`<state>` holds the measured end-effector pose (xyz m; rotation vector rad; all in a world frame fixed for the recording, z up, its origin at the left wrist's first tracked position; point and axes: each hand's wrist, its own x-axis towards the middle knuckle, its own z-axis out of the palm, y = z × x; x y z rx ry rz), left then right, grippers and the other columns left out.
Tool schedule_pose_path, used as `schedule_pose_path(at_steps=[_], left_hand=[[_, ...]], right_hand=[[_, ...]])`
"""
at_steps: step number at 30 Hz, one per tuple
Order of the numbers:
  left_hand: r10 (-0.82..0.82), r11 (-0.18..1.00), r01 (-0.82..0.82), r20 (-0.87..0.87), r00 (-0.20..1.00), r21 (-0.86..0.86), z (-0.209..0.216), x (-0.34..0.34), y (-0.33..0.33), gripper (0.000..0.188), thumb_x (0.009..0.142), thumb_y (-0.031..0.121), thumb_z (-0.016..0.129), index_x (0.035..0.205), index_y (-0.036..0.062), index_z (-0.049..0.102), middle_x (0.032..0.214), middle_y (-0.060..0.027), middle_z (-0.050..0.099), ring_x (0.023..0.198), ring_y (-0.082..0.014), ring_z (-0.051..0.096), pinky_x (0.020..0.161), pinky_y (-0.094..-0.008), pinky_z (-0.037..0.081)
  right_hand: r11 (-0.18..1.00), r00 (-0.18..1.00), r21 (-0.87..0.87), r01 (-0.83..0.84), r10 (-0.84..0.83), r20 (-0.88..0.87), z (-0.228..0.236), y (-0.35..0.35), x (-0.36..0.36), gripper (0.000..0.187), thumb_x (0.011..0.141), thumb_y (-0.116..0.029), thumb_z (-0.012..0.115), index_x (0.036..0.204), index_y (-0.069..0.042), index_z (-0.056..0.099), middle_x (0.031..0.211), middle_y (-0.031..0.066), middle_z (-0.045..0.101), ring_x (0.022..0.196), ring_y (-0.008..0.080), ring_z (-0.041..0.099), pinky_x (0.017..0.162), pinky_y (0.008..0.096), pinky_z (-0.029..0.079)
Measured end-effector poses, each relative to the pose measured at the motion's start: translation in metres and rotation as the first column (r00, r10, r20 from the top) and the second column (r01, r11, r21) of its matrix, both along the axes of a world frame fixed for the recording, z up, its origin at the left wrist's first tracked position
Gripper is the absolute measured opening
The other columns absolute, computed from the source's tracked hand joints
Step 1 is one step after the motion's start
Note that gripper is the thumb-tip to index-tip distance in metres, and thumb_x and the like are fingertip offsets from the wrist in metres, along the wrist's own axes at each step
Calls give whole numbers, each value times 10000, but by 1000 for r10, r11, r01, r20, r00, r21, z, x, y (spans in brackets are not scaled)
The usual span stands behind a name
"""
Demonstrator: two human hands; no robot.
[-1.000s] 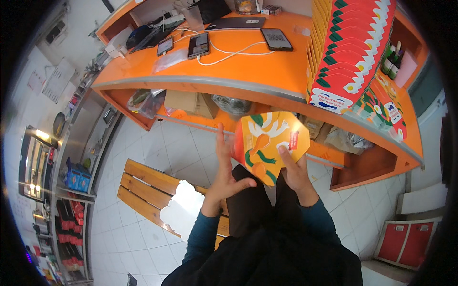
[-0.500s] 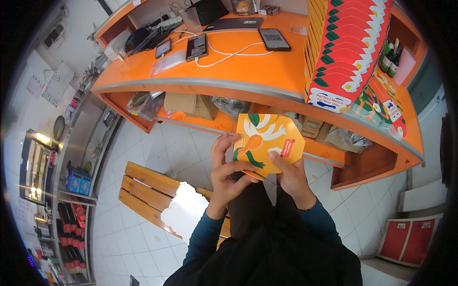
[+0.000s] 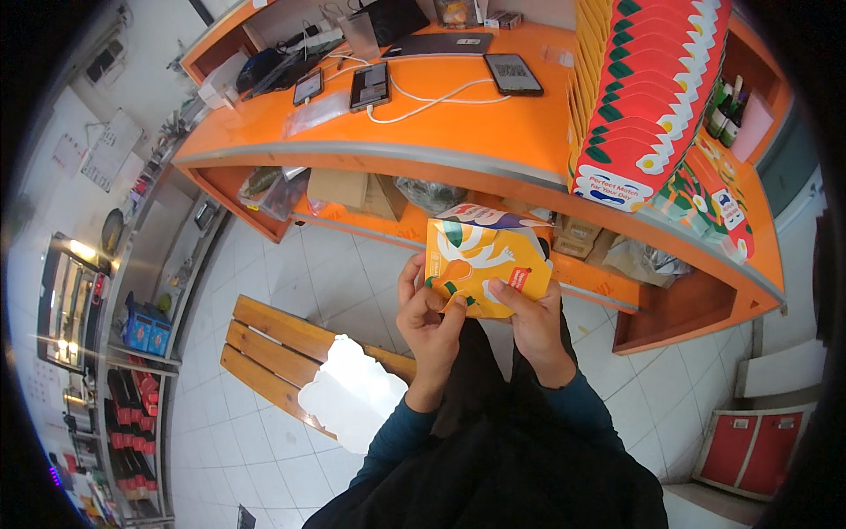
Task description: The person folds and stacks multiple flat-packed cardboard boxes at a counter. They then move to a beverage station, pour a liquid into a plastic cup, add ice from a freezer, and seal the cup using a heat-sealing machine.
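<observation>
Between my hands, over my lap, I hold a yellow printed food carton (image 3: 480, 264) with green, white and orange artwork. Its far flap is bent up and shows a dark and white pattern. My left hand (image 3: 429, 307) closes on the near left corner, thumb pressed on the printed face. On the right side my right hand (image 3: 531, 322) grips the carton, with its thumb lying on top and its fingers hidden underneath.
An orange counter (image 3: 256, 137) curves ahead, bearing phones (image 3: 369, 86) on white cables and a tall stack of red and yellow cartons (image 3: 648, 106). White flat card blanks (image 3: 352, 392) lie on a wooden bench (image 3: 273, 353) at my left. Shelves below the counter hold bags and boxes (image 3: 352, 189).
The far flap of the carton has come up and now shows its patterned face. My left hand has shifted right, its thumb moving from the near edge onto the carton's face.
</observation>
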<state>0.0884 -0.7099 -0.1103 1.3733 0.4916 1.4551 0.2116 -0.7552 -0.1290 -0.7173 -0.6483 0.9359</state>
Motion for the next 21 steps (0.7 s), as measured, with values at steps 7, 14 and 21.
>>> schedule_pose_path(at_steps=[7, 14, 21], left_hand=[[-288, 957, 285, -31, 957, -60, 6, -11, 12, 381, 672, -31, 669, 966, 59, 444, 1181, -123, 397, 1106, -231, 430, 907, -323, 374], [-443, 863, 409, -56, 895, -296, 8, -16, 33, 655, 639, -27, 705, 1155, 100, 323, 1111, -67, 441, 995, -165, 488, 814, -275, 443], [243, 718, 271, -597, 765, 641, 38, -9, 37, 1200, 454, 262, 830, 1349, 108, 47, 1319, -215, 154, 1228, -406, 186, 980, -501, 202]], right_hand=[[995, 989, 44, -85, 79, 122, 4, -4, 11, 344, 808, -48, 562, 1133, 2, 464, 1036, 76, 556, 907, 152, 556, 760, 276, 472], [991, 708, 131, 20, -106, 698, 27, -8, -5, 404, 816, -113, 556, 1184, -24, 413, 1077, 95, 536, 964, 182, 528, 804, 290, 435], [993, 311, -121, -10, 118, 943, 73, -22, 11, 527, 712, -74, 557, 1206, -31, 380, 985, 209, 562, 927, 334, 544, 779, 358, 429]])
